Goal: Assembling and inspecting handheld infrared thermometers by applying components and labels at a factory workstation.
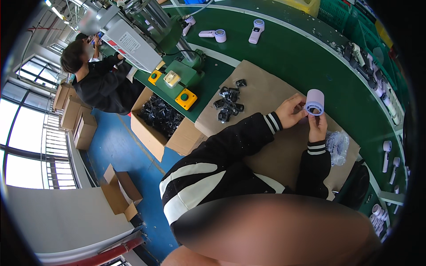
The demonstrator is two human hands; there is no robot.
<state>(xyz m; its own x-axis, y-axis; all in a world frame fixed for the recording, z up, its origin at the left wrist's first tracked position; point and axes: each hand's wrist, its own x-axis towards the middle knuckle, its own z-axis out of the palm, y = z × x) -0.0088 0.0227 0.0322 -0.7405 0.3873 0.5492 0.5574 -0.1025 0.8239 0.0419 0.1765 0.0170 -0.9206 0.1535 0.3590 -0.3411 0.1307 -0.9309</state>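
Note:
Between my hands is a lavender handheld fan (315,97), its barrel-shaped head raised and a darker purple ring at the lower end facing me. My right hand (317,128) grips it from below, fingers closed near the ring. From the left, my left hand (291,111) pinches it at the side; its handle is mostly hidden by my hands. Under my arms lies a brown cardboard sheet (262,84). Several small black parts in clear wrap (228,104) are piled on it, left of my left hand. A clear plastic bag of bluish rings (337,147) lies beside my right forearm.
A green conveyor belt (293,57) carries more lavender fans (257,32). A bench press (133,42) with yellow button boxes (185,99) stands left. Below it is an open carton (151,137) of black wrapped parts. Another person (104,84) works beyond. Green crates (364,35) line the far right.

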